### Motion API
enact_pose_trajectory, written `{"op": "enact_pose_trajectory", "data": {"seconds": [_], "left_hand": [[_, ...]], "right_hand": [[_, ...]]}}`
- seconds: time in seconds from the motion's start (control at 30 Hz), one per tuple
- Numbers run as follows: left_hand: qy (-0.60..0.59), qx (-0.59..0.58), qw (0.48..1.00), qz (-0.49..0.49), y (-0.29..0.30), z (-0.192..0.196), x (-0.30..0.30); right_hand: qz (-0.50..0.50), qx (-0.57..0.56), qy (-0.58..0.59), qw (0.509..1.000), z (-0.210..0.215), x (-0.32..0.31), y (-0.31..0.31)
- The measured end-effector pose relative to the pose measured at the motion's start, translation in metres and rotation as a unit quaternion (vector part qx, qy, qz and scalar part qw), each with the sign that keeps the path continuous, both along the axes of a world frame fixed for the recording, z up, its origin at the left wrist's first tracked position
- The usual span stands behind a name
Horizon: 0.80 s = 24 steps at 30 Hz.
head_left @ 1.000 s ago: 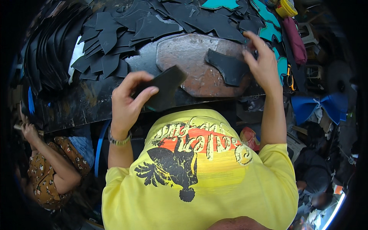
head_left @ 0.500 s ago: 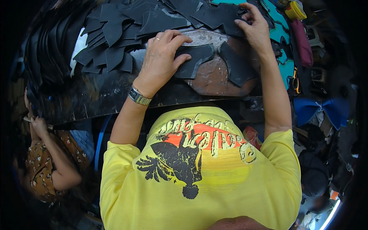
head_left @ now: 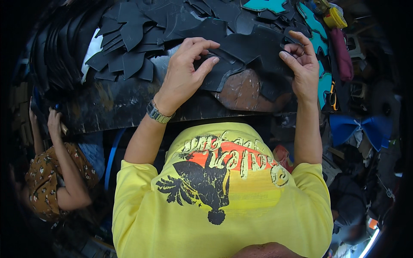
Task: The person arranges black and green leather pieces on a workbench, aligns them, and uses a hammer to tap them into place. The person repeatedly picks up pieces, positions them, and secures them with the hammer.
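Observation:
A flat black sheet piece (head_left: 254, 48) with curved, notched edges spans the space between my hands, over the worktable. The fingers and thumb of my left hand (head_left: 187, 64) are around its left end. My right hand (head_left: 304, 64) has its thumb and curled fingers at the right end. Below it, two similar black pieces lie on a worn brown board (head_left: 241, 92): a left piece (head_left: 215, 81), partly covered, and a right piece (head_left: 275, 86). A metal watch (head_left: 158, 112) is on my left wrist.
Many cut black pieces (head_left: 129, 34) lie heaped at the far left, beside stacked curved black strips (head_left: 56, 47). Teal pieces (head_left: 325, 86) line the right edge, near orange-handled scissors (head_left: 333, 96) and a yellow tub (head_left: 334, 18). Another person's arm (head_left: 69, 172) is at left.
My right hand has come nearer, bringing the black sheet piece from the far side over the two pieces on the board. The left hand has shifted slightly right, to its left end.

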<state>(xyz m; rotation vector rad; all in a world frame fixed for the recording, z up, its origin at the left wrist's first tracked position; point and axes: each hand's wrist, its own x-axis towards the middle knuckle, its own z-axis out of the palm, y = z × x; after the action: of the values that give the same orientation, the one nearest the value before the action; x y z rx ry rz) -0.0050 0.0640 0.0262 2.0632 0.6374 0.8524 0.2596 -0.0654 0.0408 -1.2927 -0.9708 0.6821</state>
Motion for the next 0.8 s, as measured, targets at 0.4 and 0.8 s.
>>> {"op": "enact_pose_trajectory", "data": {"seconds": [0.4,0.8], "left_hand": [[0.103,0.026,0.991,-0.077,0.083,0.006,0.029],[0.128,0.297,0.934,0.152,0.079,0.023,0.037]], "right_hand": [[-0.005,0.086,-0.099,0.991,0.019,0.013,-0.002],[-0.111,0.108,0.096,0.983,0.035,0.033,-0.038]]}}
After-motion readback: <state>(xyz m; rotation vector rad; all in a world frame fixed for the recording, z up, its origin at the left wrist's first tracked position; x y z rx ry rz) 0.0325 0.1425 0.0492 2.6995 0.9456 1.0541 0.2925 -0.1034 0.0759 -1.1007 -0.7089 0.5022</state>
